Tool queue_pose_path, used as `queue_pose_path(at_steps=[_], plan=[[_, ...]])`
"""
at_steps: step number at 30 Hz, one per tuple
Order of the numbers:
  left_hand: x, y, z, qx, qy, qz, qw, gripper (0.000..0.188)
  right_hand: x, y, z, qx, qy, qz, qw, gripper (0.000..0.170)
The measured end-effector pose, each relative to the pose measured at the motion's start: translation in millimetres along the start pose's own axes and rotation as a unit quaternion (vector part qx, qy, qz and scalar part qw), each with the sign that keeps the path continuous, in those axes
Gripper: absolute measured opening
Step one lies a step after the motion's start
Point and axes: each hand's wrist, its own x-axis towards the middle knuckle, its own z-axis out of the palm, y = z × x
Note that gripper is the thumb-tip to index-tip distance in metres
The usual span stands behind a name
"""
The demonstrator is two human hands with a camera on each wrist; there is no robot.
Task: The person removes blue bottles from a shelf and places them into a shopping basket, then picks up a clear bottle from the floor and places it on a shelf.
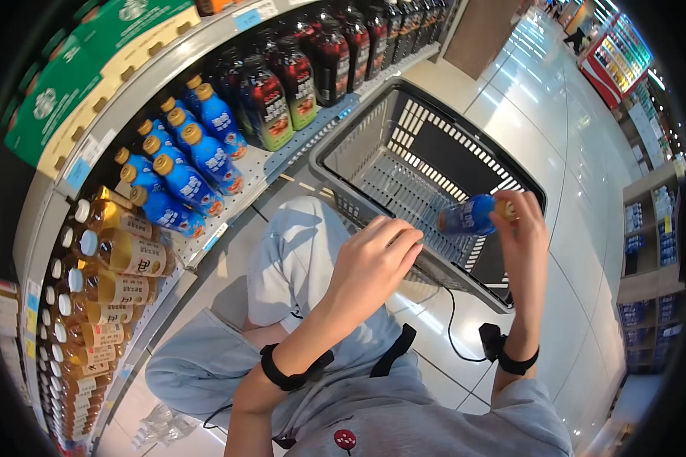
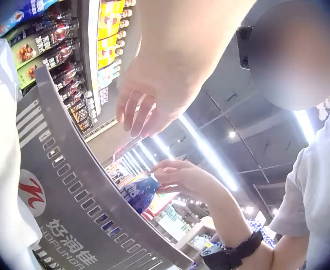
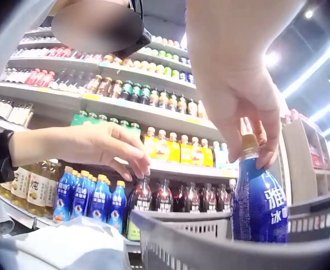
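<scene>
My right hand [image 1: 520,228] pinches a blue bottle [image 1: 465,216] by its gold-capped neck, over the dark grey shopping basket [image 1: 389,186]. In the right wrist view the bottle [image 3: 259,199] hangs upright, its lower end hidden behind the basket rim [image 3: 255,247]. The left hand [image 1: 379,255] hovers near the basket's near side with loosely bent fingers and nothing in them. Seen from the left wrist, that hand [image 2: 159,93] is above the basket's outer wall [image 2: 80,197].
To the left, a low shelf holds several matching blue bottles [image 1: 183,171], dark red bottles [image 1: 270,99] and amber bottles [image 1: 122,263]. Green cartons [image 1: 76,68] stand one shelf up. The person's bent legs [image 1: 297,251] are beside the basket. Crumpled clear plastic [image 1: 161,426] lies on the tiled floor.
</scene>
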Motion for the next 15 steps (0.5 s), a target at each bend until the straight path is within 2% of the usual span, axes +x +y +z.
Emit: queue_pose_path(at_steps=[3,4,6,7,8,11,15], plan=[[-5.4,0.8,-13.9,-0.004,0.050,-0.003,0.999,0.020,16.8,-38.2,-21.5,0.011,0.028,-0.045,0.999,0.020],[-8.2,1.3,-21.1,0.016,0.041,-0.013,0.999,0.030,23.0,-49.9,-26.0,0.013,0.044,-0.075,0.996,0.020],[-9.3,2.2,-34.0,0.022,0.086,-0.025,0.996,0.037,33.0,-77.9,-33.3,0.000,0.069,-0.129,0.989,0.020],[-9.2,1.4,-41.4,0.025,0.108,-0.030,0.993,0.040,38.5,-90.4,-34.2,0.006,0.072,-0.185,0.980,0.022],[-10.7,-1.3,-48.6,0.016,0.122,-0.039,0.992,0.049,42.9,-105.7,-34.1,0.005,0.065,-0.230,0.971,0.023],[-8.8,-15.5,-66.6,0.026,0.219,-0.039,0.975,0.054,57.3,-142.4,-17.1,0.040,0.019,-0.328,0.944,0.025],[-10.1,-48.1,-90.5,0.060,0.230,-0.066,0.969,0.061,81.8,-169.5,27.2,0.145,-0.088,-0.396,0.903,0.026]])
